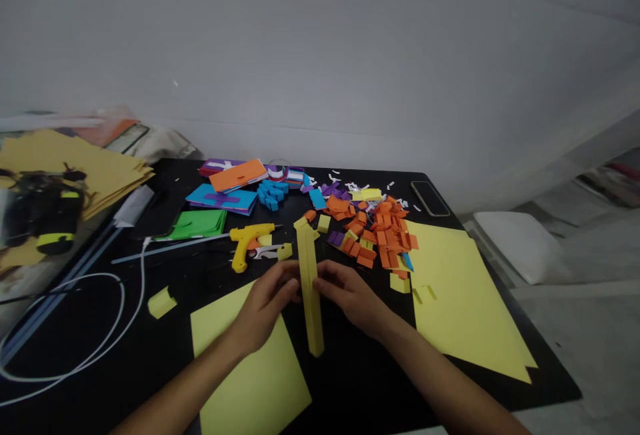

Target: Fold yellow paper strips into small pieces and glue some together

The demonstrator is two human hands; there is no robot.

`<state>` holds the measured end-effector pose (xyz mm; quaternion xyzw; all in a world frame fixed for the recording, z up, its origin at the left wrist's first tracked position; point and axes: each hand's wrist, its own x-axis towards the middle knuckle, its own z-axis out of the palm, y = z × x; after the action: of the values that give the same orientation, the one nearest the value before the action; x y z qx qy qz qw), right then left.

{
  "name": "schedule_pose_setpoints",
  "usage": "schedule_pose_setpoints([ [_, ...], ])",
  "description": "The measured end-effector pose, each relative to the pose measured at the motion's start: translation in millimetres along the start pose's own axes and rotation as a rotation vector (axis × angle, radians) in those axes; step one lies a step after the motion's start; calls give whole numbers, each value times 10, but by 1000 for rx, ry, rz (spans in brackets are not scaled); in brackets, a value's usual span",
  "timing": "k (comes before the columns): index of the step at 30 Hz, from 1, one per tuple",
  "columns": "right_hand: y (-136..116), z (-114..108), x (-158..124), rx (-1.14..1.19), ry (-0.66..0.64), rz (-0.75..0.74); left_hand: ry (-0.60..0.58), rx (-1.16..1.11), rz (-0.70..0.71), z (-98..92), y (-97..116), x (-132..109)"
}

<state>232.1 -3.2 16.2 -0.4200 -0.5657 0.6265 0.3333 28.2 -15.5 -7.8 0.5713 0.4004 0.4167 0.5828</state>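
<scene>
A long, narrow strip of folded yellow paper (311, 302) stands lengthwise between my hands, its far end tipped up. My left hand (267, 302) grips its left side, thumb toward the paper and some fingers hidden behind it. From the right, my right hand (347, 292) pinches the same strip near its middle with the thumb on its face. Under my left forearm lies a flat yellow sheet (260, 382). A yellow glue gun (245, 242) rests just beyond my left hand, next to scissors (265, 252).
Folded orange paper pieces (390, 228) are heaped beyond my right hand. Larger yellow sheets (460, 295) lie at the right, a phone (430, 198) behind them. Blue and green paper bundles (200, 224) sit at the back left. A white cable (143, 288) loops across the left side.
</scene>
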Motion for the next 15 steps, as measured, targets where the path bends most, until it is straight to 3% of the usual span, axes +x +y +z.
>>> schedule_pose_setpoints([
  [6,238,80,89,99,88,2,44,-8,-154,94,-86,22],
  [15,455,100,79,259,115,57,0,37,-217,104,-149,-8],
])
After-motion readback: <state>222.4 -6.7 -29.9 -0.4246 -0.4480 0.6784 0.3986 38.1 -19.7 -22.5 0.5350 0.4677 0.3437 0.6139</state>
